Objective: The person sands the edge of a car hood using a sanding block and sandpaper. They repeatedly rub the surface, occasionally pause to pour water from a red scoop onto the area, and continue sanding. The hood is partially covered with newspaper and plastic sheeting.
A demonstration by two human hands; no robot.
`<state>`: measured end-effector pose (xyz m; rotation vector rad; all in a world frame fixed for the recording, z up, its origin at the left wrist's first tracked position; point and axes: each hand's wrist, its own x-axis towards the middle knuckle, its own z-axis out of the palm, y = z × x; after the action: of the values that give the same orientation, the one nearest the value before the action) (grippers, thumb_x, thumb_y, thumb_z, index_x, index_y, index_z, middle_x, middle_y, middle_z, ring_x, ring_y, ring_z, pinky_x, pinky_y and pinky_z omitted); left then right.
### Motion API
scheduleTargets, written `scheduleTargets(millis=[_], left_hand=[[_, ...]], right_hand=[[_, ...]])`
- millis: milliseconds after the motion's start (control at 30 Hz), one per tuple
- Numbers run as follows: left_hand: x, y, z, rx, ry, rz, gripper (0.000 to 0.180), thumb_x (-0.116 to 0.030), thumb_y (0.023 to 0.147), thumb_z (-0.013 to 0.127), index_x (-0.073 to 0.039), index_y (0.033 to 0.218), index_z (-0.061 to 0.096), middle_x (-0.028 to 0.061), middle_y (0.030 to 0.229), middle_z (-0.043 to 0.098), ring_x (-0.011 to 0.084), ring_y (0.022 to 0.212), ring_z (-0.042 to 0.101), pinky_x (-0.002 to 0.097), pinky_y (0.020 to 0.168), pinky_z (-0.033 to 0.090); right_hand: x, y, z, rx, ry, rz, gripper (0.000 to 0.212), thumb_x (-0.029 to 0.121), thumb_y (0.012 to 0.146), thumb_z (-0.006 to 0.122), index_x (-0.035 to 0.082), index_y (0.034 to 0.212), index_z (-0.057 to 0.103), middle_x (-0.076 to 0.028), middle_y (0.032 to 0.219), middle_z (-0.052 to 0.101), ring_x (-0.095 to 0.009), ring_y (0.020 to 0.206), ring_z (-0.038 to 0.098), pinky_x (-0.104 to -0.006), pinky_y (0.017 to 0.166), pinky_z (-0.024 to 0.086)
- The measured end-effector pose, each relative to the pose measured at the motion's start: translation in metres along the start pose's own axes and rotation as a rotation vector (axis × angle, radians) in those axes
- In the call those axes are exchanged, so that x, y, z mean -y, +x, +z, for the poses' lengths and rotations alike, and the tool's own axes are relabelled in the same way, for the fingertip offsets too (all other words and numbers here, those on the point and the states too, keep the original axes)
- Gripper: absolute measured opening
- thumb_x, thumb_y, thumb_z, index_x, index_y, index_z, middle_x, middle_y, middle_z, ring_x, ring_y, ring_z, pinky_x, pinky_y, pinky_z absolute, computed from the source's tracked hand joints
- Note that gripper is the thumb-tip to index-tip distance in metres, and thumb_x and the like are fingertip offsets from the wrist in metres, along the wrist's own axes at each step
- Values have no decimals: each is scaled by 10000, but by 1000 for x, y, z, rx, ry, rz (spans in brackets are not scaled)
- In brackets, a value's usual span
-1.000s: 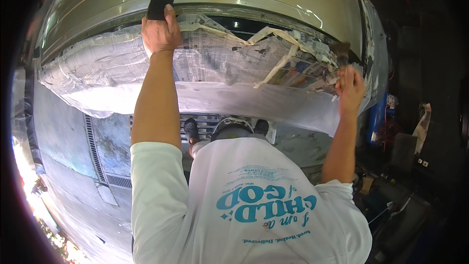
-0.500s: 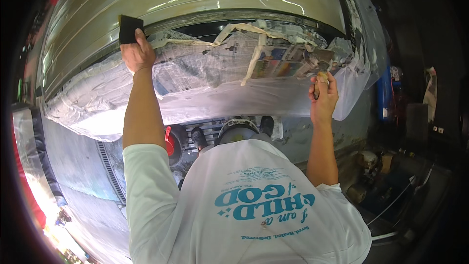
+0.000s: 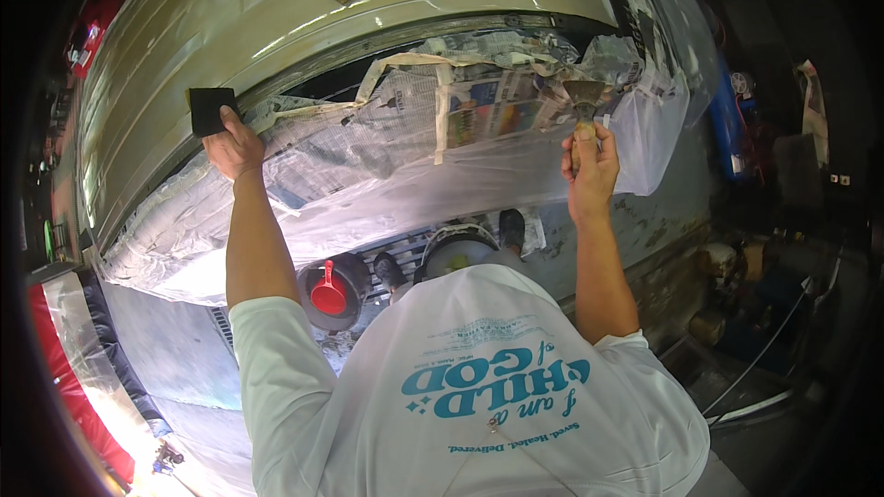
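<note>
Masking sheet: clear plastic film with taped newspaper (image 3: 433, 143), its long axis running left to right across the opening below the beige panel (image 3: 304, 28).
Bucket: dark round bucket (image 3: 333, 293) on the floor, a red scoop inside.
Sanding block: black square sanding block (image 3: 210, 110) — flat on the panel's lower edge, clamped by the left hand (image 3: 236, 145).
Putty knife: wooden-handled putty knife (image 3: 584, 103) — upright, blade pointing away, right hand (image 3: 589, 170) closed around its handle.
</note>
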<state>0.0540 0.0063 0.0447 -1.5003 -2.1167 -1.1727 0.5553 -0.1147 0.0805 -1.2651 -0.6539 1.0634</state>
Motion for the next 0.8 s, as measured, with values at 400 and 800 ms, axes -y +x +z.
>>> scheduleTargets(millis=[400, 800], left_hand=[[2, -4, 1, 2, 44, 2, 402, -340, 1002, 474, -38, 1181, 671, 219, 1200, 658, 449, 1091, 587, 520, 917, 460], [-36, 4, -9, 102, 116, -125, 536, -453, 1030, 406, -1, 1131, 677, 286, 1070, 684, 506, 988, 619, 565, 854, 459]], right_hand=[[-15, -46, -61, -124, -39, 45, 275, 160, 1007, 590, 57, 1242, 490, -66, 919, 625, -88, 645, 547, -222, 512, 391], [19, -45, -115, -135, -34, -48, 343, 149, 1013, 555, 9, 1326, 536, -75, 986, 647, -77, 660, 535, -217, 522, 401]])
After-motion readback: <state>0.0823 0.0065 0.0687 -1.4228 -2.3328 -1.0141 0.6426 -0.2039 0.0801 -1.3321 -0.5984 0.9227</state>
